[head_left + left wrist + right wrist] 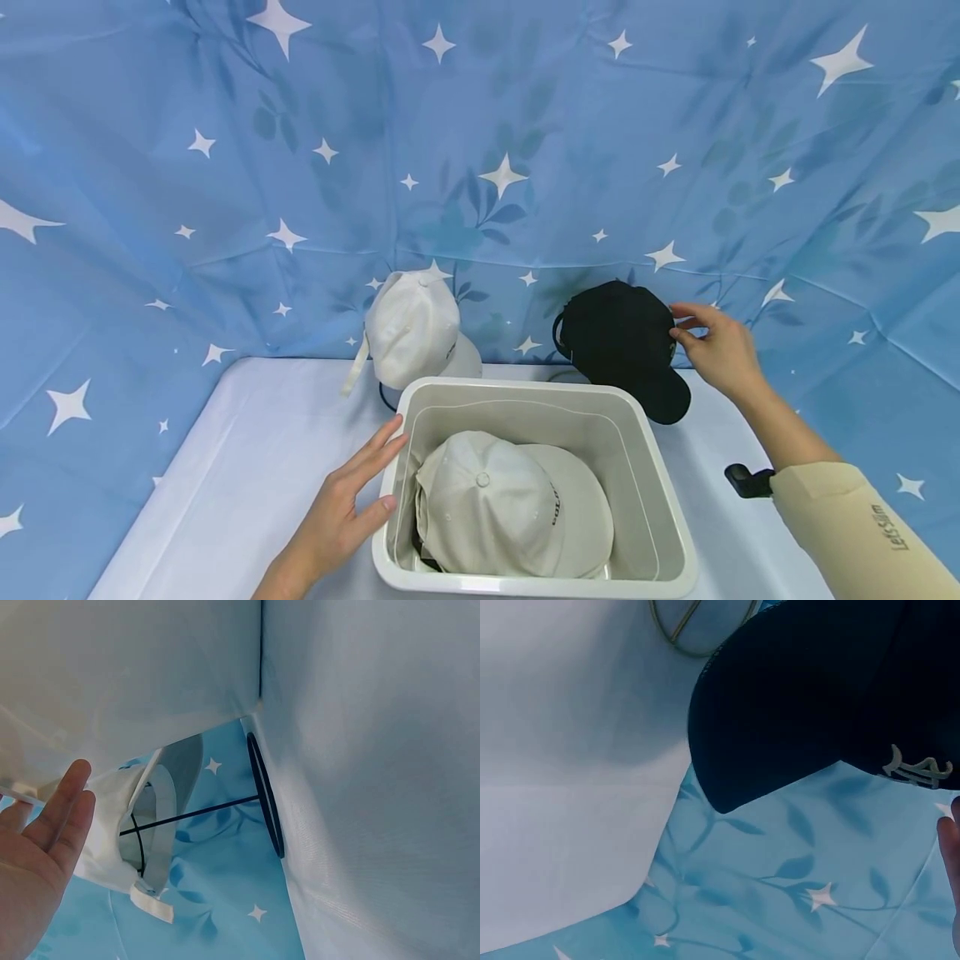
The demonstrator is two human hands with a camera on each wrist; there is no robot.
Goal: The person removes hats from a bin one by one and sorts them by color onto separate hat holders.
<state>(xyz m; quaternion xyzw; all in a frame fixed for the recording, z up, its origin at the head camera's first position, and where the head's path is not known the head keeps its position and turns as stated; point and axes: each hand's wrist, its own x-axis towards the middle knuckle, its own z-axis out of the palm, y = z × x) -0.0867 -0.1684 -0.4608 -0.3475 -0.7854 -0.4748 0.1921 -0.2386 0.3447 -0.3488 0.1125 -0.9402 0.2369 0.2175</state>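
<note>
My left hand [337, 508] has its fingers spread at the left rim of a light grey plastic bin [667, 467]. Inside the bin lies a beige baseball cap [498, 500] with dark lettering, on top of other caps mostly hidden beneath it. At the back right, a black baseball cap [618, 333] sits raised on a stand, brim pointing right and down. Thumb and forefinger of my right hand [716, 346] are at the cap's front, slightly apart. The right wrist view shows a light embroidered logo [919, 766] on it, the fingers just below.
A white cap [412, 329] hangs on a black wire stand [266, 795] behind the bin's left corner, its strap dangling. A blue star-print cloth [480, 125] rises behind the white table [247, 467]. A wire ring base [697, 652] stands below the black cap.
</note>
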